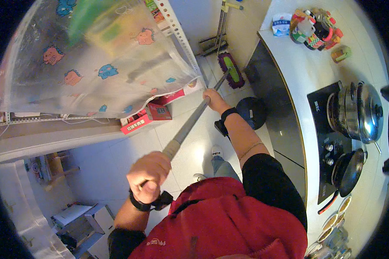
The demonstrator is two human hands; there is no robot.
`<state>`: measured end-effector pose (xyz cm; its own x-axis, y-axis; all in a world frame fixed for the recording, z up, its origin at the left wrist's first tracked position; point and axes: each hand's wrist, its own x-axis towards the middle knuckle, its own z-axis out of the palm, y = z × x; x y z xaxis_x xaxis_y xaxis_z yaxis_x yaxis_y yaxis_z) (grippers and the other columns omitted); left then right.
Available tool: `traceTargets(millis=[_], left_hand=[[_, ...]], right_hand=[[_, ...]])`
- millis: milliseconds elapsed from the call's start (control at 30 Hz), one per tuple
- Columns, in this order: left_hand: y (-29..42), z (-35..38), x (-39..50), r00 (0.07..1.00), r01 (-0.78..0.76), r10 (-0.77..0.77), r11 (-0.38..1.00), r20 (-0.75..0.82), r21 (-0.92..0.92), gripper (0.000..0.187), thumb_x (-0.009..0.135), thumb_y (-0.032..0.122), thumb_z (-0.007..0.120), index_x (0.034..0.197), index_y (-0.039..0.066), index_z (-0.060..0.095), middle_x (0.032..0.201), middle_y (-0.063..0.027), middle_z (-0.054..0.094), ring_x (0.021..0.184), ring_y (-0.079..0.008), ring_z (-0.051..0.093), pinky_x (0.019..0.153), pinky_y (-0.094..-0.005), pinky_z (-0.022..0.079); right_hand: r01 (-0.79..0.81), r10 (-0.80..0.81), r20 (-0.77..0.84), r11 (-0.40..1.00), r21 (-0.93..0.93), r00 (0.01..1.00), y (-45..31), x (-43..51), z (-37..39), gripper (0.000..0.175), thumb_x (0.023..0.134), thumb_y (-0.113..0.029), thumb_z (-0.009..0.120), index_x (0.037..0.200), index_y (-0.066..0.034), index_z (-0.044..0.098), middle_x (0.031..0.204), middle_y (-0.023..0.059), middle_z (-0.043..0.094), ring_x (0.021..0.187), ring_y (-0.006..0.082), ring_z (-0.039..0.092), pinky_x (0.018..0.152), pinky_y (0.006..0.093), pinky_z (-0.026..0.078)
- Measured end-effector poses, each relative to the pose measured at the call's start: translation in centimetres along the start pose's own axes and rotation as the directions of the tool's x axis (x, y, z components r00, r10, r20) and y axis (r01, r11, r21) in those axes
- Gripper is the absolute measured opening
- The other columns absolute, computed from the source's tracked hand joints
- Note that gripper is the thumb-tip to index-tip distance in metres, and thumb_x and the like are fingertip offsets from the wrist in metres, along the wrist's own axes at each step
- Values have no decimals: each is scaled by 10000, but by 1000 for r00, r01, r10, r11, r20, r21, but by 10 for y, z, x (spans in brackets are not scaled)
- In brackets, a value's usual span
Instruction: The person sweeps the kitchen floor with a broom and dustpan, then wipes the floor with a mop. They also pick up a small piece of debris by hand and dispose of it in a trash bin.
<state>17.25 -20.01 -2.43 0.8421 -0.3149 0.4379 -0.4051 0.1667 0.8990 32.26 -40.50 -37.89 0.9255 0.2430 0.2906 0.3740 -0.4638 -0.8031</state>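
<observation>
My left hand (149, 176) is closed around the upper end of a grey mop handle (190, 124), close to my body. Farther along, my right hand (212, 99) grips the same handle. The handle slants away to a flat mop head (231, 70) with a green plate and purple fringe, which lies on the tiled floor between the shelf and the counter. Both wrists wear black bands with a small dark device. The palms are hidden by the curled fingers.
A shelf behind a printed plastic cover (107, 71) stands left, red boxes (139, 124) below it. A black round bin (251, 113) is beside the dark cabinet. The right counter holds a steel pot (356, 111), a pan (350, 174) and bottles (319, 30). Another mop (218, 32) leans behind.
</observation>
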Motion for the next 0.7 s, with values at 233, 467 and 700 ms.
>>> traceTargets(millis=[233, 467, 700], left_hand=[[35, -26, 16, 999, -19, 23, 994, 38, -110, 420, 858, 277, 539, 523, 83, 375, 446, -11, 434, 388, -198, 463, 433, -351, 418], [51, -65, -42, 969, 55, -92, 985, -227, -165, 372, 823, 230, 512, 516, 101, 348, 444, -37, 415, 406, -200, 411, 476, -361, 379], [108, -82, -58, 897, -13, -30, 995, -442, -94, 390, 867, 237, 459, 520, 135, 313, 427, 2, 365, 362, -146, 361, 435, -324, 347]], right_hand=[[-77, 83, -100, 995, 65, 991, -48, -32, -5, 21, 714, -36, 546, 698, -46, 555, 720, 156, 564, 733, 371, 515, 677, 428, 411], [-25, 31, 134, 999, -48, 991, -67, -30, 47, 51, 704, -62, 550, 721, -52, 598, 745, 185, 587, 754, 393, 541, 703, 452, 425], [-40, -40, 460, 986, 162, 887, -131, -16, 84, 148, 658, 61, 515, 761, -18, 587, 777, 202, 599, 791, 404, 559, 700, 437, 444]])
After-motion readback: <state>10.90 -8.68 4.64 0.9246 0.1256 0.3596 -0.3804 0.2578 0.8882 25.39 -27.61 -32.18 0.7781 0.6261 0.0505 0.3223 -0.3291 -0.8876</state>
